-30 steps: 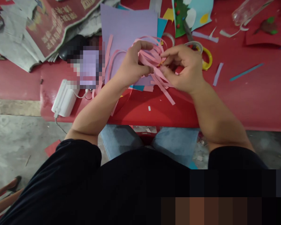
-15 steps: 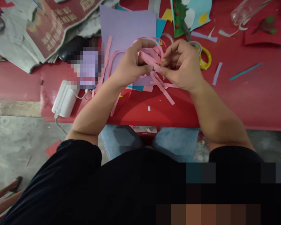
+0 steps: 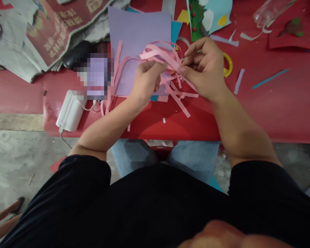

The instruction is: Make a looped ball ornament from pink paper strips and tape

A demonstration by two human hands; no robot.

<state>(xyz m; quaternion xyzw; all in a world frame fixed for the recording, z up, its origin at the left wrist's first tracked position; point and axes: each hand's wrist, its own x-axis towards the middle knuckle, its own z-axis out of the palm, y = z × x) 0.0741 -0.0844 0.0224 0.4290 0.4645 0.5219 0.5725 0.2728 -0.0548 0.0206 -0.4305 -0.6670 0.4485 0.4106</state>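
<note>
A bundle of curling pink paper strips [image 3: 170, 58] is pinched at its right end between the thumb and fingers of my right hand [image 3: 205, 67]. My left hand [image 3: 148, 79] is at the bundle's lower left, its fingers curled together; whether a strip is between the fingertips is hard to see. Under the strips lies a purple sheet [image 3: 141, 27] with blue paper [image 3: 176, 30] beneath it. Loose pink strips [image 3: 181, 103] spread below my hands, and others lie along the sheet's left edge.
Newspaper [image 3: 59, 31], a black object [image 3: 77, 55] and a white power bank [image 3: 70, 112] are on the left of the red table [image 3: 260, 113]. Behind my right hand are yellow scissor handles [image 3: 227, 64] and a decorated card [image 3: 217, 17]. A clear bottle [image 3: 267, 13] lies at the back right.
My left hand has moved down and left off the top of the bundle, and its fingers have curled in. More of the pink loops now show. My right hand has stayed nearly in place.
</note>
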